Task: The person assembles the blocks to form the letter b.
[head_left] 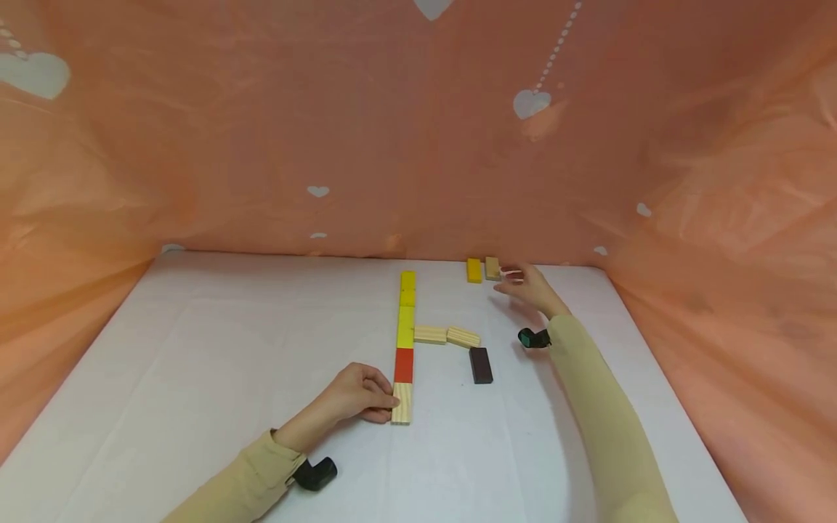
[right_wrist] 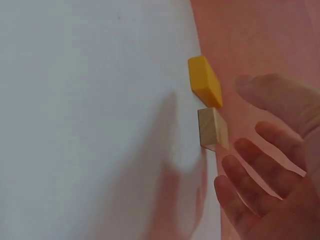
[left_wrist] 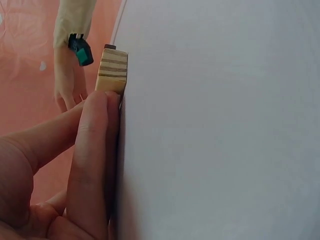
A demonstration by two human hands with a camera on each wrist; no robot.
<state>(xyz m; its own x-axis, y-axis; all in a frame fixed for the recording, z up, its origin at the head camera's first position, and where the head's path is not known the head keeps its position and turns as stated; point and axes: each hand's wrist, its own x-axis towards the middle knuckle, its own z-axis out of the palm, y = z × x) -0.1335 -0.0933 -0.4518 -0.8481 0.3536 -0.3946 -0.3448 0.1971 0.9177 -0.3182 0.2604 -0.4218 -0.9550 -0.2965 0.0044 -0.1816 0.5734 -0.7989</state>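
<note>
A straight column of flat wooden blocks lies on the table: yellow blocks [head_left: 406,327] at the far end, a red block [head_left: 404,365] below them, and a plain wood block [head_left: 402,414] nearest. My left hand [head_left: 356,396] pinches that plain wood block, thumb over it and fingers at its left side; the wrist view shows its striped end [left_wrist: 113,65] past the fingertips. At the back, my right hand [head_left: 531,288] reaches with spread fingers beside another plain wood block [right_wrist: 207,127], apart from it and holding nothing. A deeper yellow block [right_wrist: 200,75] stands next to that one.
Two plain wood blocks, one against the column [head_left: 430,335] and one slightly turned [head_left: 463,337], branch off rightward. A dark brown block [head_left: 481,365] lies near their right end. An orange curtain [head_left: 418,145] with white hearts rises behind the white table [head_left: 261,327] and at both sides.
</note>
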